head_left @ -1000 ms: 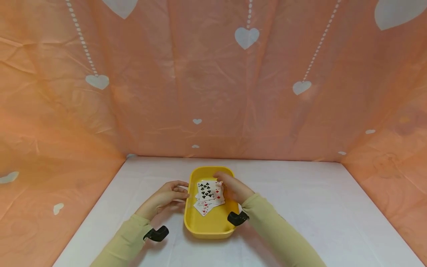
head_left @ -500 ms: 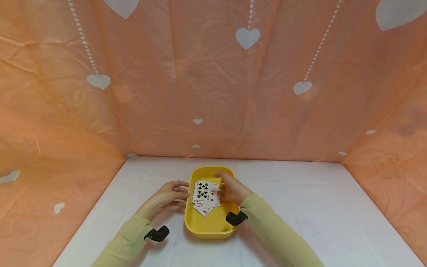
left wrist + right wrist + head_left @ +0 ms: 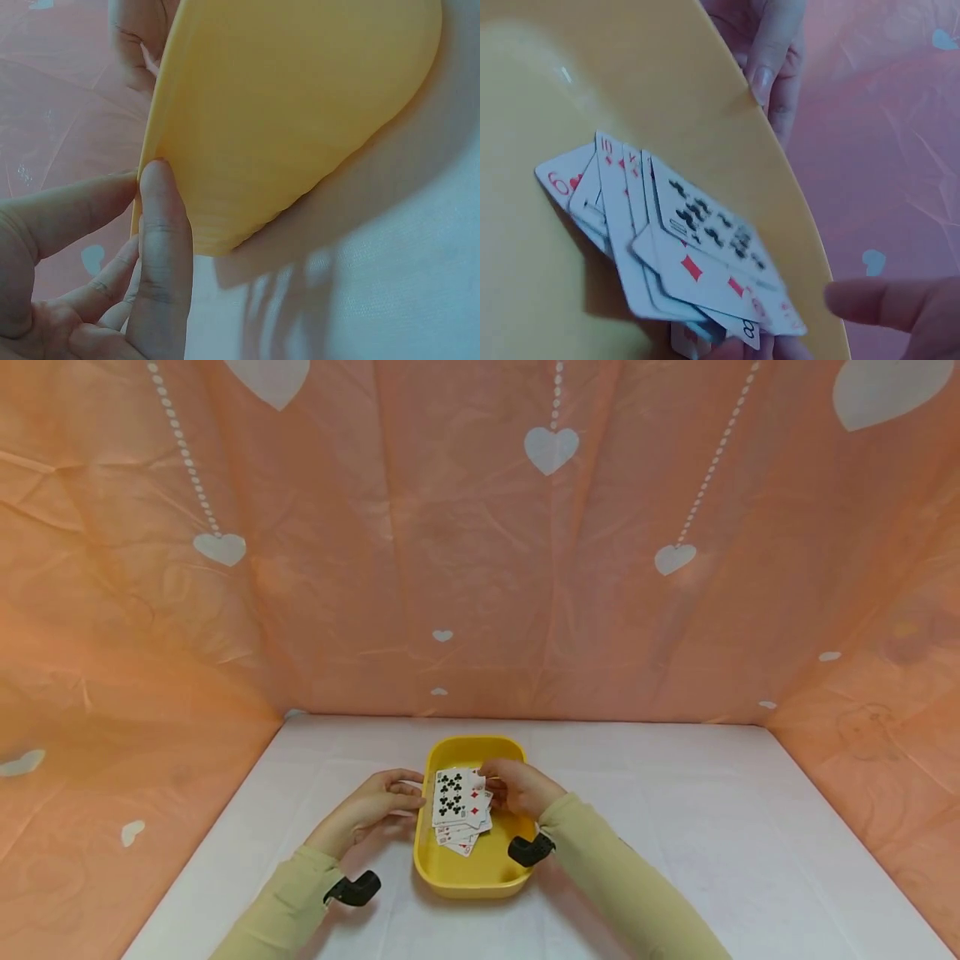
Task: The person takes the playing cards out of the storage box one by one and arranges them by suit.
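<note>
A yellow tray (image 3: 472, 881) holds a loose, fanned pile of playing cards (image 3: 452, 797) leaning near its left wall. On top is a black ten of clubs (image 3: 705, 221), with red diamond cards under it. My left hand (image 3: 371, 808) rests its fingertips against the outside of the tray's left rim. My right hand (image 3: 525, 787) reaches into the tray at the cards' right edge. In the right wrist view, some fingertips (image 3: 735, 350) touch the lower card edges, while another finger (image 3: 874, 301) stays apart from the cards. Part of the right hand is hidden there.
The tray stands on a white-covered table (image 3: 675, 827). An orange cloth (image 3: 480, 568) with white hearts hangs behind and at both sides. A small black camera sits at each wrist, one at the left sleeve (image 3: 273, 893) and one at the right sleeve (image 3: 622, 877).
The cards have shifted left toward the tray's left wall and lie more gathered. My right hand's fingers have come in closer to the cards' right edge. My left hand stays at the rim.
</note>
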Motion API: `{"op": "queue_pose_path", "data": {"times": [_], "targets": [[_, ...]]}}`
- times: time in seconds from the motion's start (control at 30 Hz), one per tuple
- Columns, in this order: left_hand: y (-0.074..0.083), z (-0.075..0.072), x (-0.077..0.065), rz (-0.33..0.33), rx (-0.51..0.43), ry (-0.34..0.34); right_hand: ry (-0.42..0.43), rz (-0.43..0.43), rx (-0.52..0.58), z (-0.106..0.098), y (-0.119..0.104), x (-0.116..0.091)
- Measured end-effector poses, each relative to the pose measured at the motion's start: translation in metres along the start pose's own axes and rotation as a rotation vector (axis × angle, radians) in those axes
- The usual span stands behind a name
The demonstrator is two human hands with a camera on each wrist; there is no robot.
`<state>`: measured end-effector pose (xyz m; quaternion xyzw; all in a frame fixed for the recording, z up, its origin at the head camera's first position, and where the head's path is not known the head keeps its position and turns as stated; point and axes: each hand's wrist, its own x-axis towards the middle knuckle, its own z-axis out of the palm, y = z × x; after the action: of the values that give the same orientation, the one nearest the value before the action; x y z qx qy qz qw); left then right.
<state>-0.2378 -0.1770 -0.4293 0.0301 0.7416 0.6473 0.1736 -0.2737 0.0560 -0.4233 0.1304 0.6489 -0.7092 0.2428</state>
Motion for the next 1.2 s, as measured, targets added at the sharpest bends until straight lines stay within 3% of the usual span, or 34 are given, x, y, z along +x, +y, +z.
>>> {"op": "queue_pose_path", "data": {"times": [0.2,0.43,0.83,1.2], "targets": [[0.001,0.001,-0.002,-0.007,0.014,0.017,-0.033,-0.021,-0.090,0.001,0.001,0.000],[-0.001,0.000,-0.001,-0.003,-0.025,-0.005,-0.097,-0.084,-0.112,0.001,0.002,0.003],[-0.003,0.001,0.002,-0.021,-0.018,0.032,0.066,-0.252,-0.301,0.002,-0.005,-0.002],[-0.002,-0.002,0.003,0.012,-0.034,-0.019,0.065,-0.355,-0.216,-0.007,-0.021,-0.007]]}}
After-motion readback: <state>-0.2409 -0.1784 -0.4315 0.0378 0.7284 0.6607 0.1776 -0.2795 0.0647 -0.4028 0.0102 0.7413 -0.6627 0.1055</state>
